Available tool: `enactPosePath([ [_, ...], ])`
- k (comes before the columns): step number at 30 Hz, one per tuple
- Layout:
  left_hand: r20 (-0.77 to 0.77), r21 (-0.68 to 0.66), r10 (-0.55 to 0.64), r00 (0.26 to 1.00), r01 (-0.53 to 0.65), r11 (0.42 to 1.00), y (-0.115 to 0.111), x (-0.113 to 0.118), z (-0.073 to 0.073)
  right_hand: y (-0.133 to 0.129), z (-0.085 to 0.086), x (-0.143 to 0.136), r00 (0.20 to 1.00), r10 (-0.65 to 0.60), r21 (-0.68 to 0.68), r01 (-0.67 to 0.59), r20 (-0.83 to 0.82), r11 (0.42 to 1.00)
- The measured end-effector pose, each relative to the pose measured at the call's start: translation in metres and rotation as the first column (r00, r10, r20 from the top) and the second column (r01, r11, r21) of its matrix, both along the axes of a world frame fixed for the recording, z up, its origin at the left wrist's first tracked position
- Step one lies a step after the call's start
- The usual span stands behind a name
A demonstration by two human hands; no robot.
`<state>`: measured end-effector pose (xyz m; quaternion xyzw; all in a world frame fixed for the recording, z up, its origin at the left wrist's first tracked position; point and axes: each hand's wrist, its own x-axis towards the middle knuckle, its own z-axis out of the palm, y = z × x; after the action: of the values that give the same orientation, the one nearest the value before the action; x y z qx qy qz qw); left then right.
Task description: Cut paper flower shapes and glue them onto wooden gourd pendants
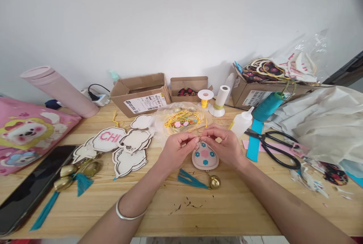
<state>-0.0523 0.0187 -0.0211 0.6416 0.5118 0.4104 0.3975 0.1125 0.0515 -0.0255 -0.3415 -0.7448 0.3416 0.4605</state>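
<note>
Both hands meet at the top of a gourd-shaped ornament [204,161], pale with blue and pink flowers, lying on the wooden table. My left hand [178,149] pinches with thumb and index finger at its upper end. Close against it, my right hand [224,144] pinches there too. A thin cord seems to be between the fingertips, mostly hidden by them. From the ornament's lower edge hangs a brass bell [214,182], with a blue tassel [193,179] lying to its left.
Behind the hands lies a plastic bag of yellow cords [183,118]. A glue bottle [241,122] and black scissors [273,142] are at right. Wooden cutouts [130,157], bells [64,183] and a phone [31,183] lie left. Cardboard boxes [138,93] line the wall.
</note>
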Motion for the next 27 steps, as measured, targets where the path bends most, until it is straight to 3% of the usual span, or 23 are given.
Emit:
enactPosePath([
  [7, -0.006, -0.034, 0.054, 0.999, -0.054, 0.998, -0.001, 0.003, 0.002, 0.001, 0.002, 0.001, 0.999, 0.045, 0.067, -0.046, 0.028, 0.997],
  [17, 0.027, -0.022, 0.002, 1.0, -0.001, 1.0, -0.001, 0.0, 0.0, 0.0, 0.003, 0.001, 0.998, 0.008, 0.106, -0.014, 0.063, 0.994],
  [27, -0.059, 0.015, 0.12, 0.991, -0.119, 0.993, -0.002, 0.007, -0.001, -0.005, -0.005, -0.01, 0.989, -0.122, 0.159, 0.107, 0.089, 0.981],
])
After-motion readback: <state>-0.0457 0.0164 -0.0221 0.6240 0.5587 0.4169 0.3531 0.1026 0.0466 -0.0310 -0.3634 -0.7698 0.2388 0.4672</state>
